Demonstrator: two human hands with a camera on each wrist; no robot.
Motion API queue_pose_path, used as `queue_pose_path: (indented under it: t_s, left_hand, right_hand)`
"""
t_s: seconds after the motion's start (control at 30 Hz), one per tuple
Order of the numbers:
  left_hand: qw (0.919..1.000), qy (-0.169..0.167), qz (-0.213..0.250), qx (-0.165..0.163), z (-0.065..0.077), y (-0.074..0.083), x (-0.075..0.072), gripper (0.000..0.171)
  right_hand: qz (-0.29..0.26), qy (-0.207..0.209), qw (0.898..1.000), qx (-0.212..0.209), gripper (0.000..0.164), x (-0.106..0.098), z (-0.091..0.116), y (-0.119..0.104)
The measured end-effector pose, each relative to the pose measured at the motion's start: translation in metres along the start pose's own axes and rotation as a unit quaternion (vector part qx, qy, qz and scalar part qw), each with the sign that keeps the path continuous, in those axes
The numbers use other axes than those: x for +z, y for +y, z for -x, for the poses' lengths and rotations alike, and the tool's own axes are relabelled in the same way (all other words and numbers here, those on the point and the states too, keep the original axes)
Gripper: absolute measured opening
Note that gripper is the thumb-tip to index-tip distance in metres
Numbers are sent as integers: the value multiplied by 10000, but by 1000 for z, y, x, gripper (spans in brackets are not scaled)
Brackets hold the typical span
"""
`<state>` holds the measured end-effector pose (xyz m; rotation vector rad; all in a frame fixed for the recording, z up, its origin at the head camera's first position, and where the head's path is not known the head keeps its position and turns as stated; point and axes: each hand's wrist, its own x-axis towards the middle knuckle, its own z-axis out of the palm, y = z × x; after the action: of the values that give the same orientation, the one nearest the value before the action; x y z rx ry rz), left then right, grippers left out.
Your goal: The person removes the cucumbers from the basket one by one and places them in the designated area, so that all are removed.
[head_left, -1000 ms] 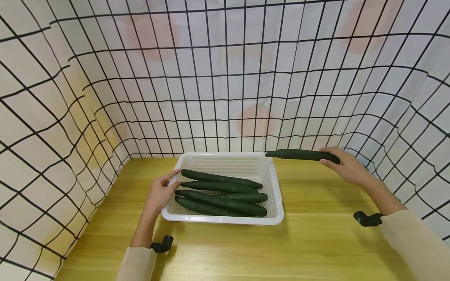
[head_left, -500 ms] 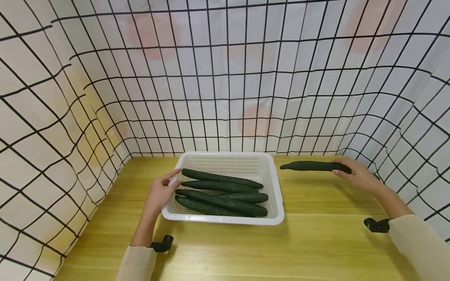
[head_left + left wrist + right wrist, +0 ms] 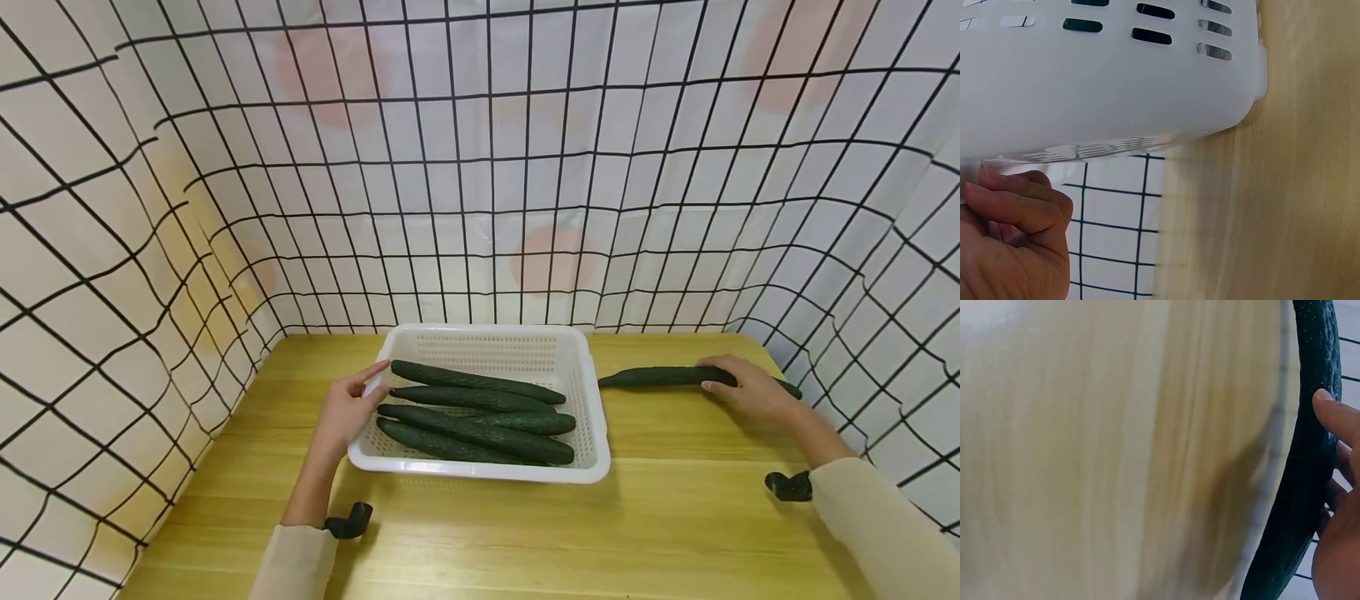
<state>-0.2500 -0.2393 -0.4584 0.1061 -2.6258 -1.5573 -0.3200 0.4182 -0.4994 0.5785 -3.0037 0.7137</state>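
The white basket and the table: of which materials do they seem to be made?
White basket: probably moulded plastic, smooth with a slight sheen; even slots pierce its wall and the corners are rounded.
Table: wood or a wood-look laminate, smooth and lightly glossy; yellowish grain streaks run along it, but the pictures leave open which.

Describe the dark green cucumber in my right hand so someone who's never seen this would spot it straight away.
On the yellowish wooden table sits a white, perforated plastic basket. Just beyond its right side, your right hand grips a long, slim, dark green cucumber, its tapered tip pointing toward the basket. Unlike the dark green cucumbers lying in the basket, this one is held in a hand.
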Motion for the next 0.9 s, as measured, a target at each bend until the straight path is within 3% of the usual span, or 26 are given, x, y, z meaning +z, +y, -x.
queue_pose_path:
  t_s: [0.43, 0.9]
  left_hand:
    - [9999, -42, 140, -69, -1, -1, 0, 45]
    - [9998, -117, 149, -8, 0, -2, 0, 45]
  right_hand:
    - [285, -129, 9995, 19, 50, 5, -7, -10]
    - [88, 90, 9999, -21, 60, -13, -23, -69]
